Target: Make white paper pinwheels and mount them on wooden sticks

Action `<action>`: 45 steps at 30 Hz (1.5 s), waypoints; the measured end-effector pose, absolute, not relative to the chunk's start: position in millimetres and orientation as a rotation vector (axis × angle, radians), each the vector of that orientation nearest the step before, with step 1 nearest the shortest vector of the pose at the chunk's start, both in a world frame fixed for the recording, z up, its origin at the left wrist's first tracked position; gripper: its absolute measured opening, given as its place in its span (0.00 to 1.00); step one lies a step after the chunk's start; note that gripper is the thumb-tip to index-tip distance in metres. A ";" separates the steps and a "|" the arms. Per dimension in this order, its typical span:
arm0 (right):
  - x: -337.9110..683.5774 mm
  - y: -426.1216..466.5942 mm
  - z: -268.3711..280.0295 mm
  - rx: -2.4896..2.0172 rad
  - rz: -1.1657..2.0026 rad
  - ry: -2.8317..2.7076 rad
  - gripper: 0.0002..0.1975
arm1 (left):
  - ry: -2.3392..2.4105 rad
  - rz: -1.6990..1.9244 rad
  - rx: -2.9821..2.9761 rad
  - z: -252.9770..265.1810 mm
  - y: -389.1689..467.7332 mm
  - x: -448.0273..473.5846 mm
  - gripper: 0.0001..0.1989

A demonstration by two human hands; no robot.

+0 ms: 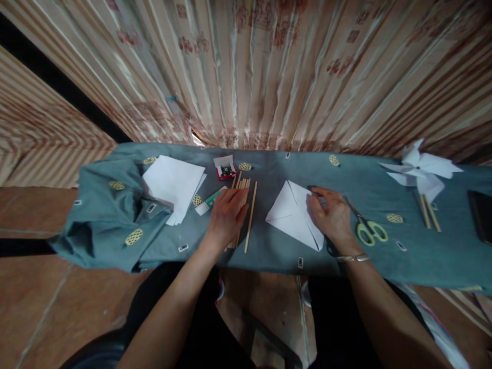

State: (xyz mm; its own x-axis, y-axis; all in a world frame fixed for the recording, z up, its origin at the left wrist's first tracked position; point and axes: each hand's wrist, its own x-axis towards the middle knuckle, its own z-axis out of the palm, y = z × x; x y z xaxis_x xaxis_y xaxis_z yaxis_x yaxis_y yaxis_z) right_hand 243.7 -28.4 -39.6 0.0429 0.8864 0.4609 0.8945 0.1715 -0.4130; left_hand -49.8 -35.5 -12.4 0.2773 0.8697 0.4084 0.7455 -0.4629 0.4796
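Observation:
My left hand [229, 212] lies palm down over a bundle of thin wooden sticks [245, 183], its thumb apart from the fingers. One single stick [251, 218] lies just right of it. A white paper square [289, 209] with slits running in from its corners lies flat between my hands. My right hand [332, 212] is at the paper's right edge, fingers curled down. Something dark shows at its fingertips and below the palm; what it is stays mostly hidden. Scissors with light green handles [371, 231] lie just right of that hand.
White paper sheets [175, 182] are stacked at the left. Near the sticks are a small open red box [225, 169] of dark metal bits and a green-and-white packet [209, 201]. A white paper pinwheel [418, 166], two short sticks [430, 212] and a black device [480, 212] are at the right.

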 end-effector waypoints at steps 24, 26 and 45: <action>264.5 -30.8 -34.6 -1.703 -0.019 -1.779 0.16 | 1.938 0.593 2.231 -7.3 -35.1 -135.2 0.21; 264.7 -30.9 -34.8 -1.694 -0.023 -1.775 0.16 | 1.945 0.538 2.228 -8.8 -35.7 -135.5 0.19; 198.8 -74.4 -6.2 -1.086 1.447 -1.130 0.25 | 1.229 0.902 1.866 8.2 -63.5 -20.1 0.13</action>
State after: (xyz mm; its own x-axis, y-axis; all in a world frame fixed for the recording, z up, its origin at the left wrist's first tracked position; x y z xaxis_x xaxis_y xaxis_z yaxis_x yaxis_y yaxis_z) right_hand 198.8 -74.4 -6.2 -0.1354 0.9875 -0.0811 -0.1609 -0.1027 -0.9816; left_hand -20.1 -63.5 8.2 0.3019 0.9389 0.1650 0.4385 -0.2904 0.8505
